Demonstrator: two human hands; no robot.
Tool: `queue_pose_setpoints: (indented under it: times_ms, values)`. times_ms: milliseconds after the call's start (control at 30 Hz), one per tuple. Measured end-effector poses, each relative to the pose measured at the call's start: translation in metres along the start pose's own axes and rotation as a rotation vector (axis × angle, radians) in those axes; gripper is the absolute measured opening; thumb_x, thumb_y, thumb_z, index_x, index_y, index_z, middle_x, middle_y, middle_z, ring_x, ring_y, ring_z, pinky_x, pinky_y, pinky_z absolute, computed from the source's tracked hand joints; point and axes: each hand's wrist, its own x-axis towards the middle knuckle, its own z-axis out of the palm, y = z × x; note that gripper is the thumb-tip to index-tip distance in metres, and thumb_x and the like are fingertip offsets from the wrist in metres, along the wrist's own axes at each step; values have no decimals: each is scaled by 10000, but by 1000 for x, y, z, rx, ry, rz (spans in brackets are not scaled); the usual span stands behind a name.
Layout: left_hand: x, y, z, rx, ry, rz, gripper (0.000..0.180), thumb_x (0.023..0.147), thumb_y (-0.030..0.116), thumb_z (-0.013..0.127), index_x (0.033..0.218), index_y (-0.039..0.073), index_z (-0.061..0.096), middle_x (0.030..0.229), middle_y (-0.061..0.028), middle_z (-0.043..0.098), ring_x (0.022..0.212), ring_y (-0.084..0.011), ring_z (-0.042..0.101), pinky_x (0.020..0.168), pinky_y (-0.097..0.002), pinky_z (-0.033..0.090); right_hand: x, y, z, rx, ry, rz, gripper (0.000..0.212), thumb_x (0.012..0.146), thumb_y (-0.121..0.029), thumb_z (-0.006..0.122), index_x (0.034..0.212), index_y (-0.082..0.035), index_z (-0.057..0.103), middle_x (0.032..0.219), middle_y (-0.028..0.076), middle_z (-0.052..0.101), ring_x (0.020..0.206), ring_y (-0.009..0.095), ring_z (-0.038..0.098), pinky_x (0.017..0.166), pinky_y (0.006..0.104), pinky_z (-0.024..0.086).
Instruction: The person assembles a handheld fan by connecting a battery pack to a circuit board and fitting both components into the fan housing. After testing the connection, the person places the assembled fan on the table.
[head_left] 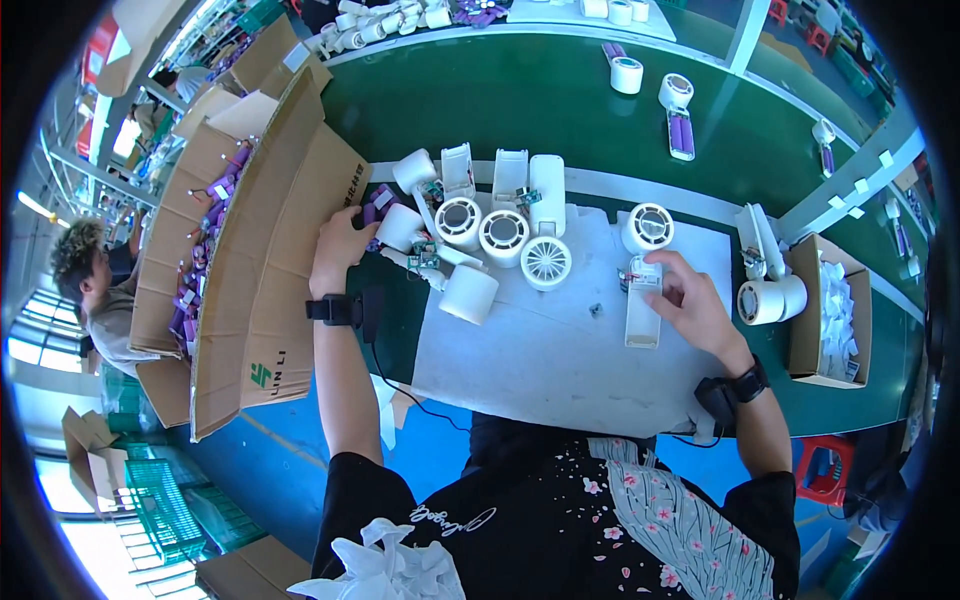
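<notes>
My right hand (692, 305) grips a white handheld fan with an open handle shell (642, 322), its fingers by the hinge and its thumb at the handle's edge. The fan's round head (648, 228) points away from me. My left hand (342, 245) is at the left of the work area, thumb and forefinger apart beside purple battery packs (378, 203); its other fingers are partly hidden. Several white fans with round grilles (503, 236) and open handles crowd the middle. Nearby, a small green circuit board (425, 258) shows among the loose fan parts.
A tall cardboard box (300, 240) holding purple battery packs stands left. At right, a small carton (805, 345) holds white pieces, beside another fan (765, 300). More fans (680, 120) lie on the green belt (480, 95) beyond. A grey-white mat (540, 370) covers the near table. Another person (110, 310) is at left.
</notes>
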Motion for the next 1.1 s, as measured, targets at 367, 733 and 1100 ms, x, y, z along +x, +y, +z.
queue_pose_setpoints:
  times_ms: [367, 733, 1100]
  values:
    - [-34, 20, -13, -564, 89, 130, 464, 938, 59, 495, 1399, 49, 445, 1136, -143, 613, 786, -174, 646, 613, -313, 587, -2, 22, -20, 104, 69, -16, 387, 856, 9, 640, 1221, -70, 538, 534, 33, 393, 471, 110, 371, 477, 290, 305]
    - [-138, 192, 3, -1235, 223, 429, 506, 846, -28, 680, 1229, 92, 373, 1107, -176, 582, 952, -252, 648, 744, -345, 592, 3, 40, -19, 64, 125, -200, 342, 858, -31, 651, 1191, -49, 577, 561, 37, 498, 458, 132, 430, 484, 274, 354]
    - [-165, 288, 113, -837, -143, 931, 404, 786, -1, 740, 1127, 42, 528, 1107, -147, 528, 924, -220, 627, 692, -301, 522, 5, 41, -10, 957, 589, -15, 269, 966, -263, 578, 1074, -20, 620, 829, 23, 622, 696, 73, 575, 575, 266, 436]
